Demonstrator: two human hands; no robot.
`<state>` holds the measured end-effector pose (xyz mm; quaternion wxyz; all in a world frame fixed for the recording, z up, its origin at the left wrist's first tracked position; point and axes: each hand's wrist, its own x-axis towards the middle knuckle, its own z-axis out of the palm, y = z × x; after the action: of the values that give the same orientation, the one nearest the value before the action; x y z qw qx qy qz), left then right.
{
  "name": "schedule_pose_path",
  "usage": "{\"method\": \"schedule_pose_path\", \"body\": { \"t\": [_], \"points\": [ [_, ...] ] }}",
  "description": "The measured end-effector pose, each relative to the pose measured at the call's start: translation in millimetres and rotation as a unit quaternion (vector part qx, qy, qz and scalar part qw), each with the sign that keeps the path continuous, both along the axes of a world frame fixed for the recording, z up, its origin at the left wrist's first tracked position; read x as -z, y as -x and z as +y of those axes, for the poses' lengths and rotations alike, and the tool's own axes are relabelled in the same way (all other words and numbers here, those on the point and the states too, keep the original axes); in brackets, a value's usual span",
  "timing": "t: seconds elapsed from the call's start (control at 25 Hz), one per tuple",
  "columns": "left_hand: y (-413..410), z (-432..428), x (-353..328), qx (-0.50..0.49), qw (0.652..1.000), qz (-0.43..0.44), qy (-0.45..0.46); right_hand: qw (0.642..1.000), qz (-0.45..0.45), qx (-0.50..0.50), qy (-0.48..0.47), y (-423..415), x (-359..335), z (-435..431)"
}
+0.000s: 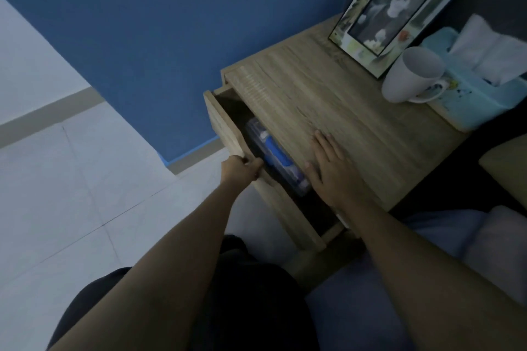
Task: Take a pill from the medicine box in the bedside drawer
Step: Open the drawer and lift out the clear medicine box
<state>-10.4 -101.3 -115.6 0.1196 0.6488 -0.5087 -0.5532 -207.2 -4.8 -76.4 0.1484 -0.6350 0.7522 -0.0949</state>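
The drawer [228,128] of the wooden bedside desk [328,111] stands partly pulled out, its front panel angled away from the cabinet body. The left hand [242,169] is closed over the top edge of the drawer front, fingers curled inside the panel and thumb on the outer face, so that grip is shut on the wood. The right hand [330,165] lies flat, palm down, on the desk top near its front edge, fingers spread and holding nothing; its thumb reaches over the edge just beside the drawer opening.

Inside the drawer, in the gap between the front panel and the desk top, lies the medicine box [273,157]: a clear plastic case with a bright blue latch or handle along its upper side. It sits lengthwise along the drawer, partly hidden under the desk top. Any label or writing on it is too blurred and dim to read.

Farther back on the desk stands a picture frame [399,8] leaning upright, a white mug [410,77] just in front of it, and a pale blue tissue box [467,94] touching or just beside the mug, with white tissue rising from it. No lettering is legible on any of these. Pale floor tiles [71,194] and a blue wall [156,37] lie beyond the drawer.
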Motion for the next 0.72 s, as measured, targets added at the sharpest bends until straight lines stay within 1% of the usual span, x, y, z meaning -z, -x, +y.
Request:
{"method": "schedule_pose_path", "body": {
  "t": [0.12,0.24,0.32,0.4,0.44,0.48,0.52,0.56,0.6,0.64,0.68,0.72],
  "points": [
    [-35.2,9.1,3.3,-0.006,1.000,-0.030,-0.002,1.000,0.002,-0.001,-0.002,-0.6,-2.1,1.4],
    [-66.2,16.9,3.9,-0.014,0.999,-0.048,0.001,0.999,0.047,0.016,-0.010,-6.4,-2.7,0.1],
    [-83.7,22.1,-0.3,-0.014,0.998,-0.056,-0.020,0.996,0.082,0.042,0.002,-21.1,-3.8,1.7],
    [-93.7,29.0,-8.8,-0.021,0.996,-0.083,-0.030,0.994,0.088,0.054,0.026,-49.3,-2.7,9.7],
    [-96.3,32.5,-13.1,-0.044,0.993,-0.112,0.002,0.994,0.081,0.058,0.039,-66.5,-1.2,15.6],
    [-97.8,35.0,-18.7,-0.084,0.985,-0.138,0.062,0.994,0.069,0.069,0.056,-84.5,2.0,21.9],
    [-98.5,34.5,-24.5,-0.127,0.969,-0.150,0.148,0.992,0.054,0.090,0.074,-101.7,5.7,27.2],
    [-97.7,29.7,-30.6,-0.140,0.951,-0.149,0.232,0.988,0.033,0.121,0.088,-116.2,10.3,30.8],
    [-95.1,20.6,-35.7,-0.114,0.937,-0.145,0.295,0.983,0.010,0.161,0.089,-128.6,14.1,33.1],
    [-90.1,8.1,-39.1,-0.059,0.930,-0.146,0.332,0.976,-0.014,0.205,0.074,-138.0,17.8,34.7],
    [-83.0,-6.1,-40.5,0.009,0.925,-0.150,0.348,0.966,-0.033,0.251,0.051,-144.8,21.6,35.4],
    [-74.8,-19.4,-41.0,0.081,0.921,-0.161,0.344,0.954,-0.045,0.296,0.026,-149.2,24.9,35.3]
  ]
}}
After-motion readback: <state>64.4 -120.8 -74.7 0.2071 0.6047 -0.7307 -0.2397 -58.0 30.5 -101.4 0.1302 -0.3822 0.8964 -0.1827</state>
